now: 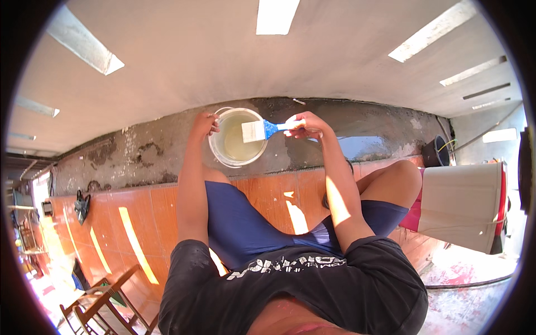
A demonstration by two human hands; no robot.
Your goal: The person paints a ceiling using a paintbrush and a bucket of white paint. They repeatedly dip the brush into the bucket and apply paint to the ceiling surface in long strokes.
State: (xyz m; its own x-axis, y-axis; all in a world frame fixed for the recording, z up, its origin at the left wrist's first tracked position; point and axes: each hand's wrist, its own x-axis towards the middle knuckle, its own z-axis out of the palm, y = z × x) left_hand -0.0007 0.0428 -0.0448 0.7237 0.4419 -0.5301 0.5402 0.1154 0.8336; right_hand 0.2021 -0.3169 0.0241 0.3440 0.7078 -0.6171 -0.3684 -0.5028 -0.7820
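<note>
A white bucket (225, 154) with pale, cloudy liquid inside stands on the wet concrete strip in front of me. My left hand (207, 124) is closed on the bucket's left rim. In my right hand (306, 125) is a paintbrush (270, 130), gripped by its blue handle. Its wide whitish bristles point left and lie over the right part of the bucket's opening. Whether the bristles touch the liquid I cannot tell.
Beyond the strip rises a pale wall (195, 67) with slot openings. Orange tiles (162, 201) lie under me. A black bucket (434, 153) and a large white container (460, 204) stand to the right. A wooden chair (106, 298) is at the lower left, a black bag (82, 206) further off.
</note>
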